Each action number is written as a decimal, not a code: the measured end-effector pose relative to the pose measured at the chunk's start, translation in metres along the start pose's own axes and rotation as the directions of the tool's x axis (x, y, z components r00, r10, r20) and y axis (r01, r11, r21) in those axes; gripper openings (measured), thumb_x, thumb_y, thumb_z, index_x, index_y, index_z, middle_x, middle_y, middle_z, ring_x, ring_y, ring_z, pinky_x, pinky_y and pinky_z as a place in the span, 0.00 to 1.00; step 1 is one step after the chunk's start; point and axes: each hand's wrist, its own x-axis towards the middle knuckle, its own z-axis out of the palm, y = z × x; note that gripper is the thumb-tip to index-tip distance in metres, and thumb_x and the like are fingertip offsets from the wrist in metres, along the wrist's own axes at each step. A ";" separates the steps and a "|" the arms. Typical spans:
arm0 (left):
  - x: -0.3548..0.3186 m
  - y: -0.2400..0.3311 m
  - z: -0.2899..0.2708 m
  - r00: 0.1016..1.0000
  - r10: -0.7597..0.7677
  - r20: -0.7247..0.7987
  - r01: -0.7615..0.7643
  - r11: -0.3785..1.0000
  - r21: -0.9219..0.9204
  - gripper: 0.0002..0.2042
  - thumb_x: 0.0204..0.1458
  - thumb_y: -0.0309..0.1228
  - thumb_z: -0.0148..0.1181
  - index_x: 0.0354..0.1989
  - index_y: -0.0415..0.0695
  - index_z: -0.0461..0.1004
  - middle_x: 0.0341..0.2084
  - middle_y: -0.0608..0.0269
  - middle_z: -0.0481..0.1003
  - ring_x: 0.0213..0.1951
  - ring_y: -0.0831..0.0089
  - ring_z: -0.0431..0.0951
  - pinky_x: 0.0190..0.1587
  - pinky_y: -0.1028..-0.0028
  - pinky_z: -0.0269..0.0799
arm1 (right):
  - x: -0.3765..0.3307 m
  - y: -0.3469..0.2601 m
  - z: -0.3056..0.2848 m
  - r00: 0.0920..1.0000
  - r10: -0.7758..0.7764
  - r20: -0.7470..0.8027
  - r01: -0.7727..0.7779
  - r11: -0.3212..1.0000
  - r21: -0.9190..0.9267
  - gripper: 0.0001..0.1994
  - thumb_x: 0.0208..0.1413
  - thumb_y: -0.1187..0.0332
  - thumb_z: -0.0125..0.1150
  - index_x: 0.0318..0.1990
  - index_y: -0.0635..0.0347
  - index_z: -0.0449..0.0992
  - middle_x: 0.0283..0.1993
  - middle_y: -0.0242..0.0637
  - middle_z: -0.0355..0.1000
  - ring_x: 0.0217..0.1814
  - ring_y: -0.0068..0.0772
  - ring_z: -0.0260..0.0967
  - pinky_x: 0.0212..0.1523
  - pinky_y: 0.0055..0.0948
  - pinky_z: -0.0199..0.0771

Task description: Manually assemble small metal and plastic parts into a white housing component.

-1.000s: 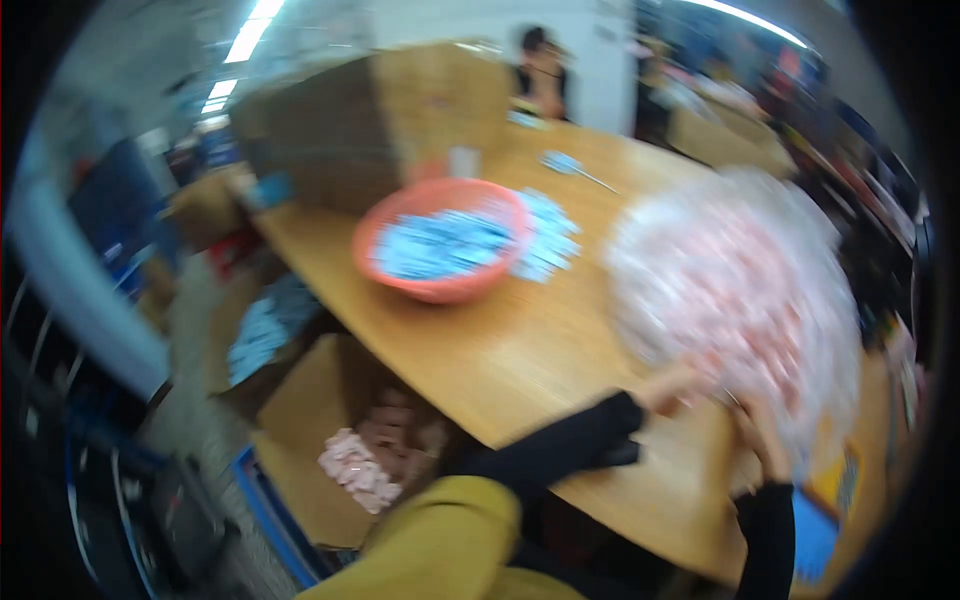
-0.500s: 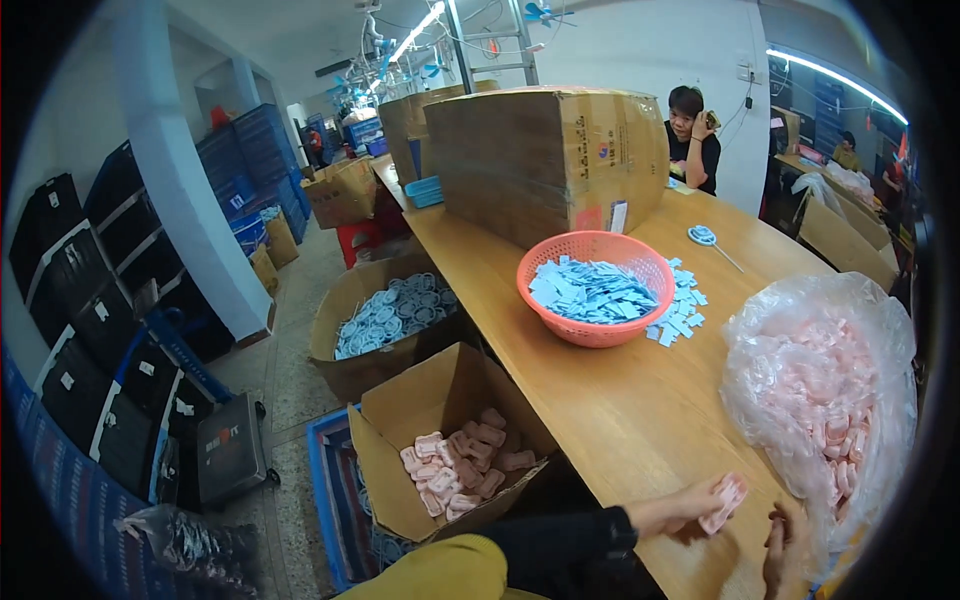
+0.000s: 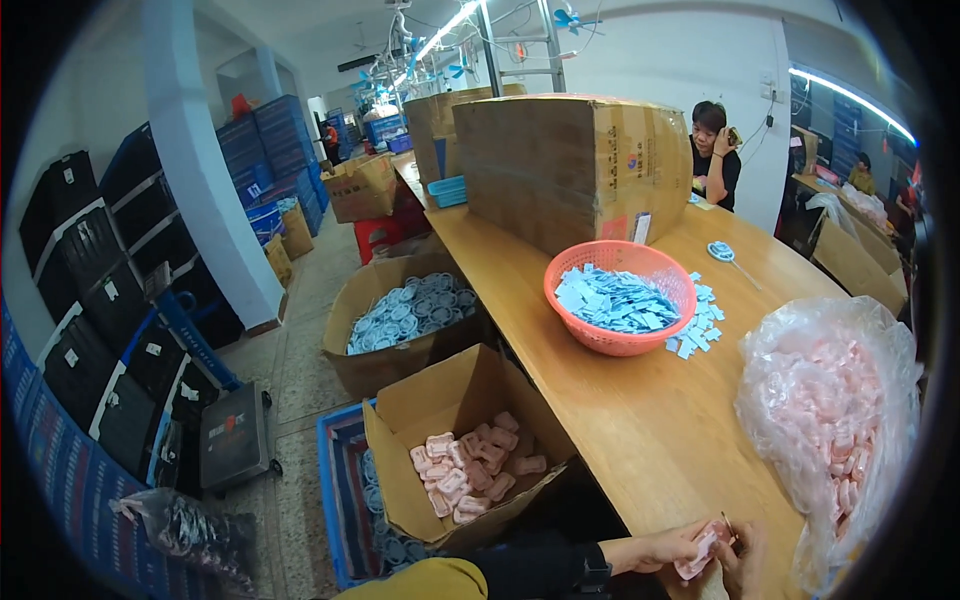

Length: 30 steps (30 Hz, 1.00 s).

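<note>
At the near edge of the table, my left hand [image 3: 672,546] is closed round a pink plastic part [image 3: 703,549], a rounded rectangle in shape. My right hand [image 3: 742,562] meets it there with bent, closed fingers. A thin dark object [image 3: 727,522] sticks up from between them, too small to name. Right of the hands lies a clear plastic bag [image 3: 775,365] with many similar pink parts [image 3: 848,455] inside. To the left, an open cardboard box [image 3: 400,470] below table level holds more pink parts [image 3: 470,475].
A coral basket [image 3: 620,343] of blue pieces stands on the table [image 3: 600,420], more blue pieces [image 3: 697,325] beside it. Behind is a large carton [image 3: 530,165]. A person [image 3: 716,165] sits across. Another box [image 3: 350,370] holds blue rings; a blue crate [image 3: 335,500] stands below.
My right hand has come in to the left and now meets the pink part in my left hand. The whole view has shifted slightly, moving the scene right and down.
</note>
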 end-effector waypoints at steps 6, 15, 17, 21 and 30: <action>0.003 -0.011 -0.013 0.999 -0.038 0.037 0.039 0.999 -0.036 0.22 0.50 0.27 0.52 0.55 0.49 0.59 0.37 0.71 0.67 0.37 0.82 0.70 0.32 0.83 0.69 | -0.005 -0.003 0.000 1.000 -0.013 0.016 0.014 0.997 -0.080 0.14 0.52 0.72 0.61 0.47 0.64 0.75 0.35 0.42 0.74 0.31 0.33 0.70 0.32 0.30 0.69; 0.005 -0.011 -0.006 0.999 -0.039 -0.005 0.038 0.993 -0.115 0.21 0.50 0.28 0.49 0.54 0.50 0.58 0.31 0.66 0.70 0.29 0.78 0.73 0.27 0.81 0.71 | -0.008 -0.019 0.000 0.996 -0.075 -0.037 0.058 0.934 -0.352 0.13 0.55 0.67 0.58 0.47 0.57 0.75 0.36 0.47 0.73 0.30 0.44 0.72 0.30 0.37 0.71; 0.004 -0.009 -0.006 0.999 -0.046 0.010 0.046 0.992 -0.115 0.21 0.50 0.28 0.49 0.54 0.49 0.58 0.30 0.66 0.70 0.29 0.77 0.73 0.25 0.80 0.72 | -0.007 -0.020 0.000 0.996 -0.076 -0.037 0.056 0.922 -0.384 0.13 0.56 0.66 0.57 0.48 0.55 0.75 0.36 0.47 0.73 0.30 0.47 0.71 0.30 0.39 0.71; 0.002 -0.006 -0.002 0.998 -0.056 -0.014 0.053 0.988 -0.142 0.20 0.50 0.30 0.50 0.53 0.49 0.57 0.28 0.66 0.70 0.28 0.76 0.74 0.22 0.76 0.72 | -0.006 -0.028 0.003 0.984 -0.175 -0.032 0.137 0.861 -0.490 0.13 0.57 0.65 0.55 0.49 0.53 0.74 0.37 0.46 0.72 0.31 0.49 0.72 0.28 0.42 0.71; 0.018 -0.039 -0.011 0.996 -0.017 0.088 0.027 0.993 -0.112 0.18 0.52 0.33 0.53 0.52 0.49 0.61 0.32 0.63 0.72 0.31 0.74 0.75 0.24 0.76 0.75 | -0.032 -0.017 0.009 0.983 -0.087 -0.160 0.014 0.913 -0.408 0.11 0.53 0.74 0.54 0.45 0.62 0.72 0.35 0.45 0.70 0.34 0.42 0.68 0.33 0.34 0.67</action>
